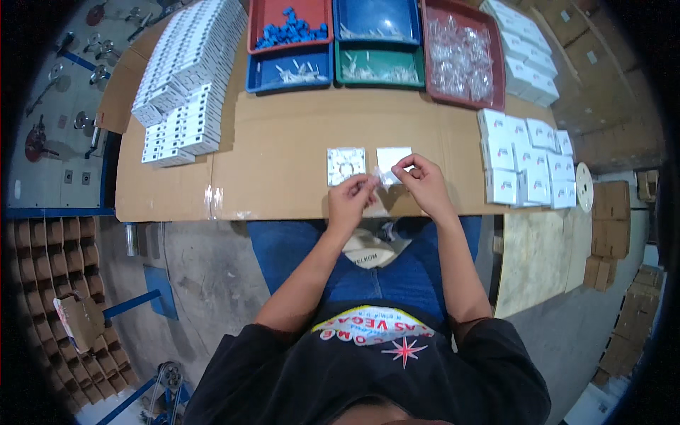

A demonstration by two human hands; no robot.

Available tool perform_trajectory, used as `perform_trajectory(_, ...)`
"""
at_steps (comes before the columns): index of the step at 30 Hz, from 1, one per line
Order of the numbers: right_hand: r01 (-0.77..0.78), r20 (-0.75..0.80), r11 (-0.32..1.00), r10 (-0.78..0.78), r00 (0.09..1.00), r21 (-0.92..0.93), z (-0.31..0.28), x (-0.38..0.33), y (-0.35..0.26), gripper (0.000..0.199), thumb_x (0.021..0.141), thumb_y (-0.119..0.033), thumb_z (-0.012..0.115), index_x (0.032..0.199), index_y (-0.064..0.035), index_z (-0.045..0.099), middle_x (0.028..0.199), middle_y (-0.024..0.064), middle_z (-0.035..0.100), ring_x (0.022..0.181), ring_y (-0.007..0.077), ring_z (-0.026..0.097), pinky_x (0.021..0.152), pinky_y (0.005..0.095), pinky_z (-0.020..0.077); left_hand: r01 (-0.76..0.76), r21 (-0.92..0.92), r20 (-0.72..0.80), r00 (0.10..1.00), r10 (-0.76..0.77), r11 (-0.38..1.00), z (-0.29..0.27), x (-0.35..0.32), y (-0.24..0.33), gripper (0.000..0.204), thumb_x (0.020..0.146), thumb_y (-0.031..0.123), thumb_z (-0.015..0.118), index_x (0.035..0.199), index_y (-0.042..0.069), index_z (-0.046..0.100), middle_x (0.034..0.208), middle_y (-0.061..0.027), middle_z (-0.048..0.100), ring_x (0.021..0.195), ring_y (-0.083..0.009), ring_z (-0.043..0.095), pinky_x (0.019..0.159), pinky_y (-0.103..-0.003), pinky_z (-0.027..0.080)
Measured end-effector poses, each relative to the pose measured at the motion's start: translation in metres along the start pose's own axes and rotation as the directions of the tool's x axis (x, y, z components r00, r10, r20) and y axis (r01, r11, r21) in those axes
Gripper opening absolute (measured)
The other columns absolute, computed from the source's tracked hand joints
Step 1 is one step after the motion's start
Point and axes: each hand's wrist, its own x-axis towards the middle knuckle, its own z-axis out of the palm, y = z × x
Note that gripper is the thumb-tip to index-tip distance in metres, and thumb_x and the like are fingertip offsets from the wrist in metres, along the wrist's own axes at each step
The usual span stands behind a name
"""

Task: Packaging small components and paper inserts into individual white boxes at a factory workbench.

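Observation:
A small clear plastic bag (379,175) is held between my two hands, just above the near edge of the cardboard-topped table. My left hand (348,202) is closed in a pinch on it. My right hand (425,188) is pinched too, its fingertips close to the bag's right side; what they grip is too small to make out. Beyond my left hand lies a white square plastic frame (346,166) with a round opening in its middle. To its right a plain white square plate (393,156) lies flat, partly covered by my right fingers.
Along the far edge stand a red bin (255,28) of blue parts, blue bins (256,83) and a green bin (418,64) with small white pieces, and a red bin (499,92) of clear bags. White boxes are stacked left (188,67) and right (528,163).

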Motion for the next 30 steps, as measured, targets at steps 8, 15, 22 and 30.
perform_trajectory(8,0.349,-0.025,0.887,-0.373,0.927,-0.302,-0.041,0.153,-0.031,0.02,0.089,-0.019,0.075,0.092,0.0005,0.069,0.079,0.0062,0.068,0.066,0.012,0.057,0.063,0.0289,0.0469,0.005,0.039,0.085,0.996,-0.008,0.999,0.007,0.001,-0.015,0.017,0.099,0.016,0.068,0.102,0.001,0.074,0.081,-0.0017,0.07,0.06,-0.0054,0.059,0.053,-0.021,0.048)
perform_trajectory(15,0.378,0.008,0.69,-0.476,0.88,-0.617,-0.044,0.289,-0.076,0.018,0.091,-0.021,0.068,0.098,-0.0059,0.073,0.092,0.016,0.073,0.086,0.0323,0.071,0.075,0.0408,0.0543,-0.003,0.012,0.079,0.997,0.002,1.0,0.008,0.005,-0.023,0.018,0.097,0.017,0.072,0.104,0.0,0.074,0.073,0.0002,0.066,0.057,-0.005,0.055,0.05,-0.021,0.042)
perform_trajectory(22,0.244,0.077,0.388,-0.398,0.914,-0.889,-0.036,0.358,-0.084,0.017,0.09,-0.018,0.064,0.103,-0.0145,0.075,0.099,0.0142,0.072,0.095,0.0346,0.069,0.082,0.045,0.0552,0.038,-0.006,0.109,0.993,-0.037,0.999,0.006,0.007,-0.021,0.017,0.097,0.016,0.071,0.104,0.001,0.074,0.074,0.0001,0.067,0.059,-0.0046,0.057,0.052,-0.021,0.045)
perform_trajectory(30,0.306,0.227,0.178,-0.364,0.903,-0.935,-0.037,0.383,-0.073,0.019,0.087,-0.012,0.062,0.099,-0.0166,0.076,0.108,0.0135,0.07,0.102,0.0354,0.068,0.085,0.0467,0.0541,0.063,-0.04,0.152,0.987,-0.056,0.997,0.004,0.009,-0.025,0.019,0.098,0.018,0.071,0.104,0.0,0.073,0.074,-0.0007,0.066,0.06,-0.006,0.057,0.054,-0.022,0.045)
